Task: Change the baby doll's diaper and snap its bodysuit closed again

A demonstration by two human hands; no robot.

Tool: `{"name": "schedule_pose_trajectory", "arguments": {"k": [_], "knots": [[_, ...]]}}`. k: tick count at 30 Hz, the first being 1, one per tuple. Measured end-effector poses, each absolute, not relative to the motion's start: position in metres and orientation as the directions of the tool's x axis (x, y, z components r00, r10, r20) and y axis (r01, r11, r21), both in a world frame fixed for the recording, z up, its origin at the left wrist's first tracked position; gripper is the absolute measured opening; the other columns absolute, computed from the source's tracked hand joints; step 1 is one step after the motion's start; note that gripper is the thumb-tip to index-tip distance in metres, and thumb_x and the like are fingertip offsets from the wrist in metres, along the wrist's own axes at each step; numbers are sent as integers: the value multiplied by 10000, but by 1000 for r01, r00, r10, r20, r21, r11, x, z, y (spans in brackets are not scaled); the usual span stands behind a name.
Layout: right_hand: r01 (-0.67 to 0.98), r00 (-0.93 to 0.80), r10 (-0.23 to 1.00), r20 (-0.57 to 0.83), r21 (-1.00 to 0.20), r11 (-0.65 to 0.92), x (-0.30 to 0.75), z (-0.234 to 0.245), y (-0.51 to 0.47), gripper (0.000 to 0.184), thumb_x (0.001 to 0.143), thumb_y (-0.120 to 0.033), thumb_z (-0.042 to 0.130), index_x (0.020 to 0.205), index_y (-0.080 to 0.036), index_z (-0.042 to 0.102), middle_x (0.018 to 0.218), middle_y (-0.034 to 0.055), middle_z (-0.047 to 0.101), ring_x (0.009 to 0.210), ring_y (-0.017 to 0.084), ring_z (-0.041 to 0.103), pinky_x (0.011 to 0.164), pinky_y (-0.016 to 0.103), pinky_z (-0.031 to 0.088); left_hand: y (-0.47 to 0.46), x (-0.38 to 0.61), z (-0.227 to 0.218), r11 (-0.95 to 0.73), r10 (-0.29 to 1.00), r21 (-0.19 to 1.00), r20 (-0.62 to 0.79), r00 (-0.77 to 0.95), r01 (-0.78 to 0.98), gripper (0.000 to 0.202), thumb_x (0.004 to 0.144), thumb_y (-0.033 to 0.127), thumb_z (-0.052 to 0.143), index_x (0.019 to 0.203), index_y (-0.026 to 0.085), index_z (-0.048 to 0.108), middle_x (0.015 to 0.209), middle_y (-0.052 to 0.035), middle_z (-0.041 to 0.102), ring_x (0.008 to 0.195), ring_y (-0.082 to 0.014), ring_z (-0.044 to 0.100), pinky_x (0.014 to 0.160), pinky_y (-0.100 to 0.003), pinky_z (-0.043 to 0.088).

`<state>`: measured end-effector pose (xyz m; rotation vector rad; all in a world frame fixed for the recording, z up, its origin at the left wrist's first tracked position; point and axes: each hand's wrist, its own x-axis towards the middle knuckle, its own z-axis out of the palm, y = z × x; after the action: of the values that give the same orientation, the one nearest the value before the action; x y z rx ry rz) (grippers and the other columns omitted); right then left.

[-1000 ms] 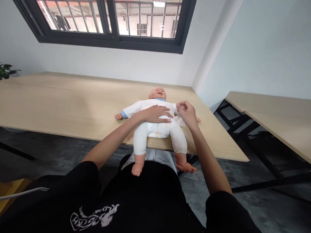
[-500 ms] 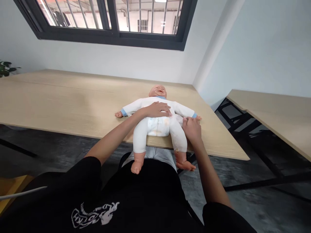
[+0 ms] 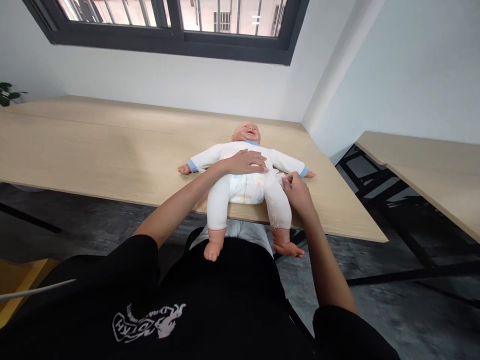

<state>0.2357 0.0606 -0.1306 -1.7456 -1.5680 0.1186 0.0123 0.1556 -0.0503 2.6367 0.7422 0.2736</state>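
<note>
A baby doll (image 3: 245,134) in a white romper with blue cuffs lies on its back on the wooden table (image 3: 112,150), its legs hanging over the near edge. My left hand (image 3: 247,162) rests flat on the doll's belly, fingers stretched out. My right hand (image 3: 296,192) sits by the doll's hip on the right side, its fingers pinched together on the white cloth beside the hip. A diaper shows at the doll's crotch.
A second wooden table (image 3: 423,160) stands to the right across a gap with black frame legs. A dark-framed window (image 3: 168,25) runs along the wall above. A plant (image 3: 7,95) peeks in at far left.
My right hand came down from the doll's chest to its right hip and now pinches the cloth there. My left hand stayed on the belly.
</note>
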Motion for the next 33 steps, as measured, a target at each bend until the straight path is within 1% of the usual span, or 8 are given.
{"name": "schedule_pose_trajectory", "arguments": {"k": [4, 11, 17, 22, 25, 27, 31, 33], "knots": [[714, 390, 813, 433, -700, 30, 235, -124, 60, 60, 926, -286, 453, 903, -233, 441, 894, 103, 661, 788, 274, 615, 798, 400, 464, 157, 13, -52, -778, 539, 427, 78, 839, 461, 370, 1009, 537, 471, 1175, 318, 720, 1568, -17, 519, 1537, -271, 309, 1251, -588, 85], [629, 338, 773, 536, -740, 238, 234, -118, 58, 118, 779, -202, 520, 868, -198, 597, 936, 109, 722, 838, 260, 675, 879, 439, 521, 158, 15, -50, -785, 535, 397, 49, 844, 475, 382, 1005, 536, 457, 1184, 317, 714, 1565, -15, 523, 1528, -264, 314, 1251, -558, 105], [655, 164, 695, 700, -604, 454, 224, -111, 58, 118, 839, -229, 537, 903, -195, 631, 949, 95, 719, 908, 253, 688, 909, 437, 540, 157, 16, -48, -793, 532, 378, 47, 845, 478, 475, 1015, 583, 375, 1275, 313, 668, 1551, -13, 532, 1482, -252, 377, 1238, -523, 151], [637, -34, 681, 731, -510, 579, 217, -103, 66, 134, 887, -244, 531, 892, -211, 661, 943, 84, 699, 932, 241, 658, 850, 405, 546, 154, 15, -44, -822, 502, 339, 50, 864, 458, 537, 1003, 613, 334, 1318, 300, 636, 1499, -25, 574, 1413, -262, 443, 1211, -507, 216], [582, 11, 706, 708, -579, 571, 215, -96, 79, 121, 872, -289, 561, 892, -208, 649, 937, 76, 702, 912, 226, 660, 800, 374, 549, 151, 21, -37, -815, 523, 317, 40, 852, 485, 609, 951, 677, 414, 1361, 270, 606, 1426, -72, 620, 1364, -304, 478, 1167, -503, 291], [541, 44, 750, 660, -647, 538, 215, -89, 91, 161, 875, -349, 576, 920, -206, 635, 980, 78, 718, 909, 216, 668, 788, 360, 548, 150, 29, -33, -789, 571, 300, 33, 821, 536, 633, 922, 697, 462, 1305, 223, 630, 1343, -122, 647, 1331, -345, 491, 1129, -522, 327], [425, 151, 812, 564, -779, 462, 218, -79, 112, 211, 852, -404, 601, 922, -210, 556, 990, 86, 710, 894, 204, 678, 793, 346, 556, 154, 44, -34, -719, 667, 352, 109, 737, 599, 449, 951, 588, 486, 1029, 188, 675, 1223, -119, 664, 1281, -363, 505, 1095, -549, 344], [367, 194, 829, 525, -822, 435, 222, -78, 118, 214, 831, -396, 607, 920, -219, 528, 957, 78, 695, 896, 207, 679, 767, 338, 557, 157, 47, -40, -701, 694, 372, 160, 702, 608, 303, 918, 483, 577, 975, 196, 655, 1189, -95, 670, 1257, -352, 516, 1076, -542, 360]]}}
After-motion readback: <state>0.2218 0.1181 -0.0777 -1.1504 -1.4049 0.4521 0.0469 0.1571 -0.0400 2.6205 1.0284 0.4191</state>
